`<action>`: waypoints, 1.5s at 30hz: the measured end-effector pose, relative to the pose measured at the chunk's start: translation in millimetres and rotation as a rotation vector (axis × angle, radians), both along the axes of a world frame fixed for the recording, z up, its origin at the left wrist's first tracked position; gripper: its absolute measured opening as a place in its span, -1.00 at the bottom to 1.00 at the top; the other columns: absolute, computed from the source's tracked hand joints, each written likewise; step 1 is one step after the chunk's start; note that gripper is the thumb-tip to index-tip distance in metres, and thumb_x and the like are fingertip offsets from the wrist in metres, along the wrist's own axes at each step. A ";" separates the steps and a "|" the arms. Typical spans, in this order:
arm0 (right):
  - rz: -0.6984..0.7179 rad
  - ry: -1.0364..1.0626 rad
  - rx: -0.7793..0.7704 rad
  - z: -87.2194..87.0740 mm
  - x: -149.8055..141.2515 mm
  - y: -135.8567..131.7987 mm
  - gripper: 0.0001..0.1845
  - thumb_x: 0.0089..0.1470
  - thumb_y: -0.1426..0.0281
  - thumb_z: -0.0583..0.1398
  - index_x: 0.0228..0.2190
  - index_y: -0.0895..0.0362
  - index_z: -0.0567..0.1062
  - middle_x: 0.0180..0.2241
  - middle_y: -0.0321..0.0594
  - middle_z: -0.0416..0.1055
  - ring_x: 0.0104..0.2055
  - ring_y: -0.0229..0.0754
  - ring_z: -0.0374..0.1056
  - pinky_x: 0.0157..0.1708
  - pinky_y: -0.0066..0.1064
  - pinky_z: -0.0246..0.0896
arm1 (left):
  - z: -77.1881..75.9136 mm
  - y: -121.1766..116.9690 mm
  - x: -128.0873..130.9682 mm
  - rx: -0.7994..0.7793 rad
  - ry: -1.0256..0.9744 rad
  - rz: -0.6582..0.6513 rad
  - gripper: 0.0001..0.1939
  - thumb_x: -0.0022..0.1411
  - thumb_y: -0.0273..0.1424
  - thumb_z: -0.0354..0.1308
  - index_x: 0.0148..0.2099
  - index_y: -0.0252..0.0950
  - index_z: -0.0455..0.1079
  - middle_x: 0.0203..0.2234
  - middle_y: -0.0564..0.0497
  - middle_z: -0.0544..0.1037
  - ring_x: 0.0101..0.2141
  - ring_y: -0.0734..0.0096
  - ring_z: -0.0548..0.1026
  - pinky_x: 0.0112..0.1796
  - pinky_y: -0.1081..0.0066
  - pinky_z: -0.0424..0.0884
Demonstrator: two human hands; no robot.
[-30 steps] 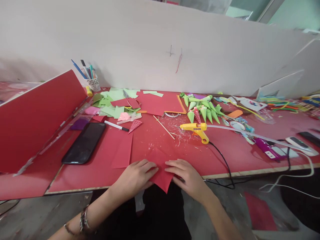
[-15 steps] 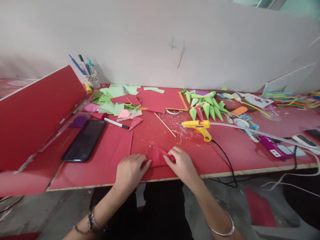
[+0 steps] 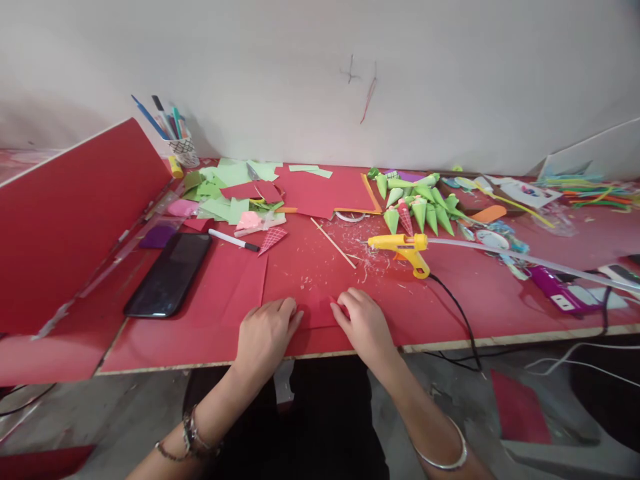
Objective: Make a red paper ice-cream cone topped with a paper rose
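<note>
A piece of red paper point(image 3: 316, 308) lies between my hands near the table's front edge, hard to tell from the red tabletop. My left hand point(image 3: 266, 331) has its fingers curled at the paper's left side, thumb pointing inward. On the right side, my right hand point(image 3: 364, 325) pinches the paper's edge between thumb and fingers. Some fingertips of both hands are hidden. Just beyond them are a thin wooden stick point(image 3: 334, 243) and a small red cone with a white grid pattern point(image 3: 273, 239).
A yellow glue gun point(image 3: 403, 247) lies at the right, its black cord hanging over the edge. Behind it are several green paper cones point(image 3: 423, 203). At the left are a phone point(image 3: 170, 273), a marker point(image 3: 233, 240), green scraps point(image 3: 220, 193) and an upright red board point(image 3: 80, 227).
The red paper was raised and creased between my hands; now it lies flatter. My hands stay nearly in place, and the view has shifted slightly.
</note>
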State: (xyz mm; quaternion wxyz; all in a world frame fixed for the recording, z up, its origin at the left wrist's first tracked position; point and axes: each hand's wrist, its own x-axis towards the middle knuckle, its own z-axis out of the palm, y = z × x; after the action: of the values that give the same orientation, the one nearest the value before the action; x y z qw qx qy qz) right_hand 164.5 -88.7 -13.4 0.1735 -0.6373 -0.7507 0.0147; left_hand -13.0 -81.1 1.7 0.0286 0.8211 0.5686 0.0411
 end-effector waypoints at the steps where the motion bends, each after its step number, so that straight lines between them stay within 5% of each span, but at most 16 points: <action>1: -0.007 -0.010 -0.006 0.1 -0.4 -0.3 -0.76 0.09 0.37 0.03 -0.59 0.13 0.25 -0.52 -0.26 0.26 -0.43 -0.23 0.20 -0.44 -0.45 -0.01 | -0.9 0.3 -0.8 -0.003 0.002 -0.007 -0.77 0.25 -0.29 -0.13 -0.37 -0.28 0.24 -0.55 0.04 0.44 -0.52 0.39 0.40 -0.54 0.47 0.12; 9: -0.028 -0.066 0.000 -0.9 -3.8 -0.3 -0.79 0.10 0.39 0.01 -0.55 0.13 0.28 -0.49 -0.23 0.29 -0.39 -0.19 0.22 -0.40 -0.43 0.03 | -2.4 17.2 -20.4 0.013 0.046 -0.359 -0.68 0.22 -0.27 -0.07 0.01 -0.24 0.18 -0.28 -0.05 0.39 -0.26 0.29 0.38 -0.30 0.38 0.29; 14: -0.030 -0.054 -0.007 -1.8 -3.5 -0.6 -0.83 0.09 0.41 0.03 -0.53 0.13 0.28 -0.47 -0.23 0.31 -0.37 -0.18 0.22 -0.39 -0.43 0.04 | 4.8 42.1 -33.2 -0.018 0.074 -0.652 -0.53 0.22 -0.18 -0.10 0.17 -0.03 -0.02 0.01 -0.04 0.22 -0.12 0.27 0.27 -0.13 0.30 0.21; 20: -0.032 -0.059 0.009 -2.1 -3.8 -1.1 -0.81 0.10 0.40 0.02 -0.53 0.13 0.29 -0.47 -0.22 0.32 -0.38 -0.19 0.23 -0.40 -0.43 0.04 | 16.2 71.2 -37.4 -0.119 0.096 -0.857 -0.41 0.15 -0.05 -0.11 0.21 0.00 -0.10 0.14 0.00 0.08 -0.10 0.23 0.22 -0.07 0.27 0.10; 29: -0.020 -0.029 0.034 -1.4 -2.8 0.0 -0.79 0.10 0.39 0.00 -0.54 0.12 0.30 -0.50 -0.23 0.30 -0.41 -0.20 0.22 -0.43 -0.43 0.05 | 29.0 84.6 -31.1 -0.308 0.105 -0.841 -0.26 -0.02 -0.07 0.12 0.19 0.06 -0.07 0.13 0.00 0.10 -0.02 0.18 0.21 -0.05 0.31 0.09; 33: -0.004 -0.020 0.115 2.9 -4.4 -4.7 -0.81 0.09 0.43 0.00 -0.27 0.17 0.37 -0.35 -0.11 0.33 -0.27 -0.12 0.22 -0.30 -0.36 0.11 | 27.8 85.3 -29.1 -0.296 0.106 -0.845 -0.21 -0.07 -0.10 0.17 0.19 0.03 -0.06 0.11 -0.02 0.11 -0.01 0.16 0.20 -0.04 0.31 0.08; 39: 0.412 -0.041 0.152 5.1 -23.5 -27.2 -0.68 0.10 0.40 0.00 -0.09 0.04 0.33 -0.17 -0.13 0.31 -0.14 -0.10 0.18 -0.13 -0.28 0.07 | 28.0 84.7 -27.7 -0.289 0.109 -0.854 -0.25 -0.03 -0.09 0.13 0.20 -0.02 -0.05 0.11 -0.03 0.11 -0.02 0.17 0.20 -0.03 0.30 0.06; 45: 0.402 0.083 0.038 3.1 -35.1 -38.6 -0.65 0.06 0.34 0.05 -0.08 0.06 0.34 -0.14 -0.14 0.32 -0.12 -0.11 0.17 -0.11 -0.25 0.07 | 30.1 84.3 -27.5 -0.306 0.109 -0.856 -0.26 0.00 -0.10 0.11 0.20 -0.01 -0.08 0.12 -0.01 0.10 -0.01 0.17 0.19 -0.02 0.28 0.05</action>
State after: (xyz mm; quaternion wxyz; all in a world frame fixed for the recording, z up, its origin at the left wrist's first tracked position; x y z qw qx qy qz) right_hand 129.4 -127.2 -10.3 0.2099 -0.4702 -0.8550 0.0612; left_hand -40.5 3.2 31.8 0.1339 0.9695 0.1782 -0.1020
